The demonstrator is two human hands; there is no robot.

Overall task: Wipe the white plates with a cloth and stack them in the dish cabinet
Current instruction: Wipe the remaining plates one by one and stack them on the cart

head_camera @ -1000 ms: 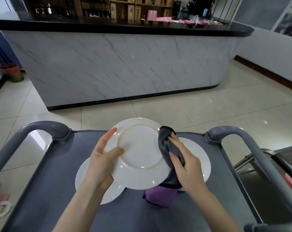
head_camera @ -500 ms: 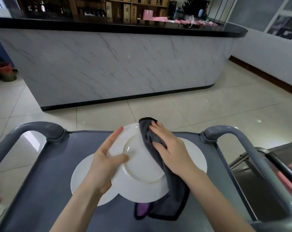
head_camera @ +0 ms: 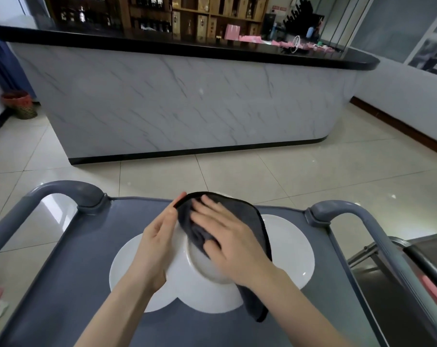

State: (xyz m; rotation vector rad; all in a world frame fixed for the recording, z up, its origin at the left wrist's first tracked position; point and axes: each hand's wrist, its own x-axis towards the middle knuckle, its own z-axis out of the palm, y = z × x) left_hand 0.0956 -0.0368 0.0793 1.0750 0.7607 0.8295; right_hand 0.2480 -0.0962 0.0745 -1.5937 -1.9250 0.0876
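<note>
I hold a white plate (head_camera: pixel 200 289) tilted over the grey cart top (head_camera: pixel 69 284). My left hand (head_camera: pixel 159 244) grips its left rim, with the fingertips reaching up past the top edge. My right hand (head_camera: pixel 227 242) lies flat with spread fingers on a dark grey cloth (head_camera: pixel 252 216), pressing it against the plate's face. The cloth covers the plate's upper part and hangs down past its right edge. Two more white plates lie flat on the cart beneath, one to the left (head_camera: pixel 127 269) and one to the right (head_camera: pixel 291 246).
The cart has raised grey handles at the far left (head_camera: pixel 69 190) and far right (head_camera: pixel 342 211). A marble-fronted counter (head_camera: pixel 187 103) with a black top stands across the tiled floor. A metal frame (head_camera: pixel 377 249) is at the right, a red basket (head_camera: pixel 19 105) far left.
My right hand slid the cloth from the plate's right rim up and across its face, and the cloth now spreads over the top. The plate tilted flatter and the purple cloth beneath is hidden.
</note>
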